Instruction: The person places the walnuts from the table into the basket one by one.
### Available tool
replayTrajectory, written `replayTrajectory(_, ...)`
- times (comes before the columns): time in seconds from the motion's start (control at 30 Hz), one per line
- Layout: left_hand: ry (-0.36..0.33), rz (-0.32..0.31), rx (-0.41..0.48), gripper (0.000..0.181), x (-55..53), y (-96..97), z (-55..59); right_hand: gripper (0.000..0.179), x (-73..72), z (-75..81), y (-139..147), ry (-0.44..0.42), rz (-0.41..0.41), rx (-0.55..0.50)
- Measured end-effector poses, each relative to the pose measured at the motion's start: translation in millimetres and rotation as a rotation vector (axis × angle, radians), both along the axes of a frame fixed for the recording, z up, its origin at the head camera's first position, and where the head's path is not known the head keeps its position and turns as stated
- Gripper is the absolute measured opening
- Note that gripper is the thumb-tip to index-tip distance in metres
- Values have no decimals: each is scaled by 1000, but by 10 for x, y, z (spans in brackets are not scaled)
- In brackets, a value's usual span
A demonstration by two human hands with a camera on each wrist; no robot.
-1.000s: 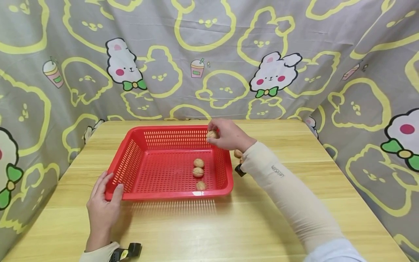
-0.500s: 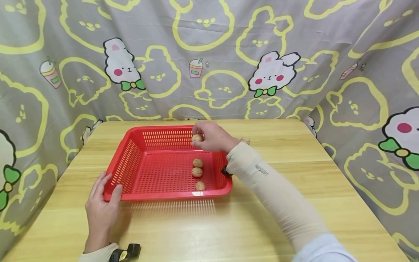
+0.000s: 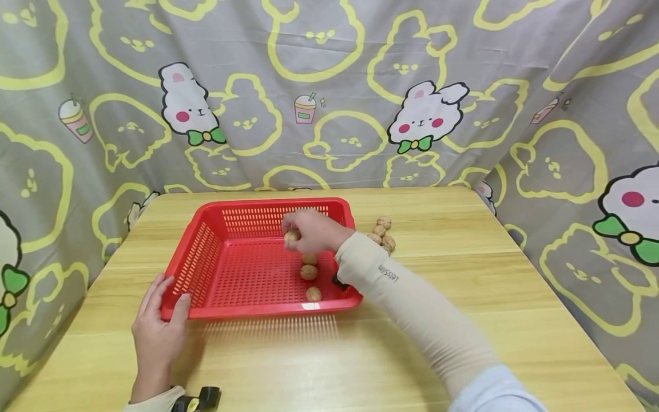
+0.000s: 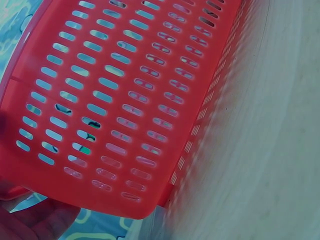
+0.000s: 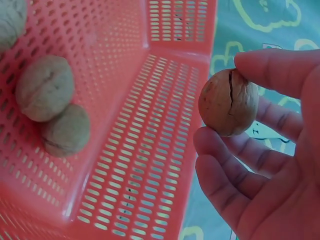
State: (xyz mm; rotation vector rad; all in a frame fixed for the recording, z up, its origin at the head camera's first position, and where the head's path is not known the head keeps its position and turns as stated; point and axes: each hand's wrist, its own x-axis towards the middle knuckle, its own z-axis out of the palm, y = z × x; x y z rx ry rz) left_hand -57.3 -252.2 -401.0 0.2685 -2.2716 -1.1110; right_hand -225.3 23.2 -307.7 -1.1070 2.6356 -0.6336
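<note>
A red plastic basket (image 3: 247,313) with slotted walls stands on the table. My left hand (image 3: 159,337) grips its near left corner, thumb over the front rim and fingers on the side. Over the inside of the basket, my right hand (image 3: 315,230) pinches a walnut (image 5: 219,107) between thumb and fingertips. A dark crack runs down that walnut's shell in the right wrist view. Below the hand, three walnuts (image 3: 309,272) lie on the basket floor toward its right side, two together and one nearer the front. The left wrist view shows the basket's slotted outer wall (image 4: 125,112) close up.
Several more walnuts (image 3: 381,230) lie grouped on the wooden table (image 3: 463,274) just right of the basket, partly behind the right sleeve (image 3: 412,303). A grey curtain (image 3: 340,74) with cartoon animals hangs behind the table and along both sides.
My right hand has carried the walnut left and slightly down, from the basket's back right corner to over its inside. The walnuts on the table have come into view. My left hand stays at the corner.
</note>
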Motion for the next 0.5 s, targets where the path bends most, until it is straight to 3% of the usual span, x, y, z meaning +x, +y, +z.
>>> replayTrajectory(0.33, -7, 1, 3, 43, 11, 14, 14, 20, 96, -120, -112, -111, 83, 139)
replayTrajectory(0.5, -11, 6, 5, 43, 7, 6, 7, 20, 155, -170, -162, -220, 100, 207)
